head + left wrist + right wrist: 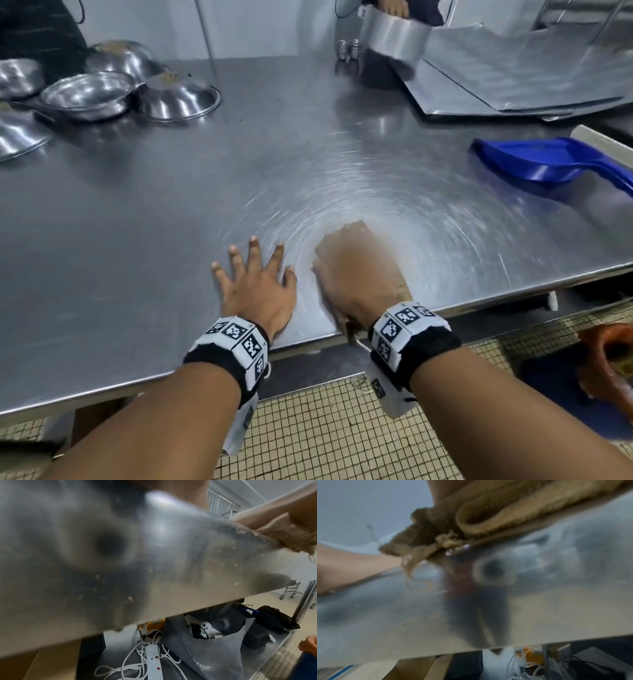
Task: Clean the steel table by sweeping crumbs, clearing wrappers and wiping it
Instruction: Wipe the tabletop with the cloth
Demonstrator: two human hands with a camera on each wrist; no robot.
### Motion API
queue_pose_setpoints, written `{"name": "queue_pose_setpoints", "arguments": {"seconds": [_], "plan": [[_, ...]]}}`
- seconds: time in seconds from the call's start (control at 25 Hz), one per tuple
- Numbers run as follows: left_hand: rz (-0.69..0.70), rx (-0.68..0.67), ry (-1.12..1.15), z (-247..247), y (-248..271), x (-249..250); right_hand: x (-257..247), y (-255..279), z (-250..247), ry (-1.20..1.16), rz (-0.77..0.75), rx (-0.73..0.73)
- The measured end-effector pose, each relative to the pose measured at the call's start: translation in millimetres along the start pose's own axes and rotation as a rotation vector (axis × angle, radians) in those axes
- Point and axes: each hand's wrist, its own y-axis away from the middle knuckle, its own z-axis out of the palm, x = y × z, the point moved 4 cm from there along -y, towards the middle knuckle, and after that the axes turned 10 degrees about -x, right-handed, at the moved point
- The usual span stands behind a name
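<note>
The steel table (pixel 137 222) fills the head view. My left hand (pixel 255 274) lies flat on it near the front edge with its fingers spread. Just to its right, my right hand (pixel 356 274) presses flat on a brown cloth (pixel 356 229); hand and cloth are motion-blurred. The right wrist view shows the cloth (pixel 505 513) bunched in folds under the hand, overhanging the table edge. In the left wrist view the cloth (pixel 291 536) appears at the right, and pale crumbs (pixel 130 599) stick to the table's front lip.
A blue dustpan (pixel 534 161) lies at the right edge. Steel bowls (pixel 89 96) stand at the back left. At the back, another person's hand (pixel 397 7) holds a steel container (pixel 394 34) beside flat metal sheets (pixel 513 78). A grey bag (pixel 214 649) and a power strip (pixel 153 660) sit under the table.
</note>
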Motion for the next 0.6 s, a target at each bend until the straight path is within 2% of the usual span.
{"name": "queue_pose_setpoints", "arguments": {"seconds": [0.16,0.32,0.44,0.6], "plan": [[-0.011,-0.002,-0.014,-1.0,-1.4,0.3,-15.8,10.0,5.9,0.040,-0.114,-0.036],[-0.027,0.002,-0.044,-0.7,-1.5,-0.3,-3.0,29.8,7.9,0.026,-0.225,-0.051],[-0.050,0.038,-0.083,-1.7,-0.9,1.4,26.2,49.1,7.8,0.028,-0.256,-0.058],[-0.069,0.081,-0.022,-4.4,-1.6,22.0,96.9,62.3,4.6,0.079,-0.145,-0.077]]}}
